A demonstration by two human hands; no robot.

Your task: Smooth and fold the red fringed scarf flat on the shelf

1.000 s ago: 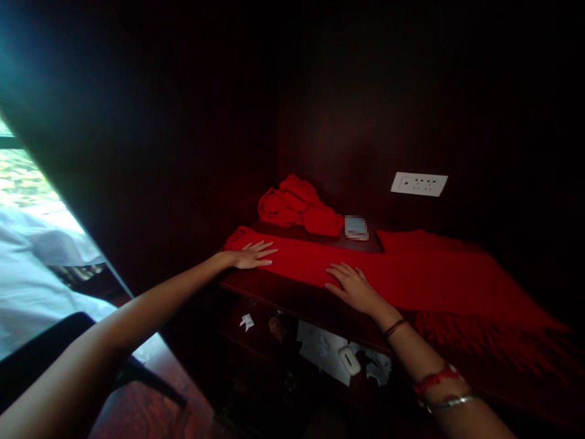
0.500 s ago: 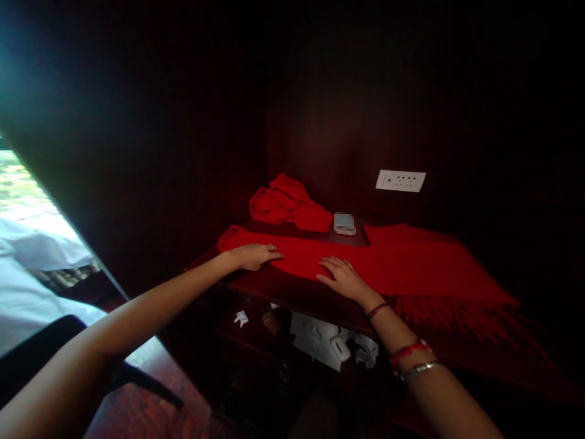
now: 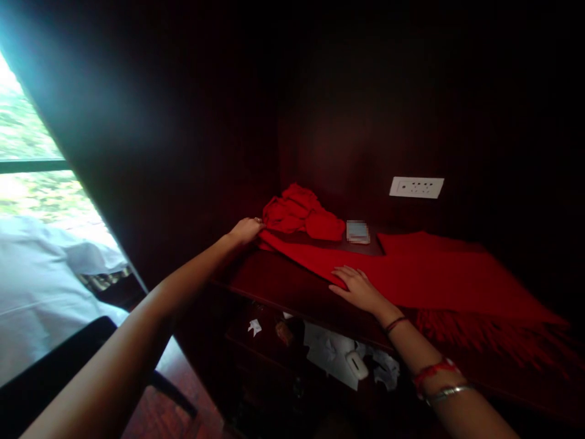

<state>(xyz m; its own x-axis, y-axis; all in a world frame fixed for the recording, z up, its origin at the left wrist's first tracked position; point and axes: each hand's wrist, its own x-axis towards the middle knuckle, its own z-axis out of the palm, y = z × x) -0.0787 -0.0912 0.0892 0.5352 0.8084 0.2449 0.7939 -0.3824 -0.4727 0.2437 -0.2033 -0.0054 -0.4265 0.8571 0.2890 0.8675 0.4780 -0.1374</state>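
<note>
A red fringed scarf lies lengthwise over the dark desk, its tassels spread along the right front. My left hand is closed on the scarf's far left end, which is lifted a little and drawn narrow. Flat on the scarf's front edge, near its middle, rests my right hand with the fingers apart. Behind the scarf sits a crumpled heap of red cloth. A small pale blurred object is beside that heap.
A white wall socket is on the back panel. Below the desktop, an open shelf holds paper scraps, a white sheet and a small white case. At left are a dark chair and a white-covered bed.
My left hand has moved from the scarf's front edge to its left end and pulled that end back. My right hand stays on the scarf. The view has shifted slightly left.
</note>
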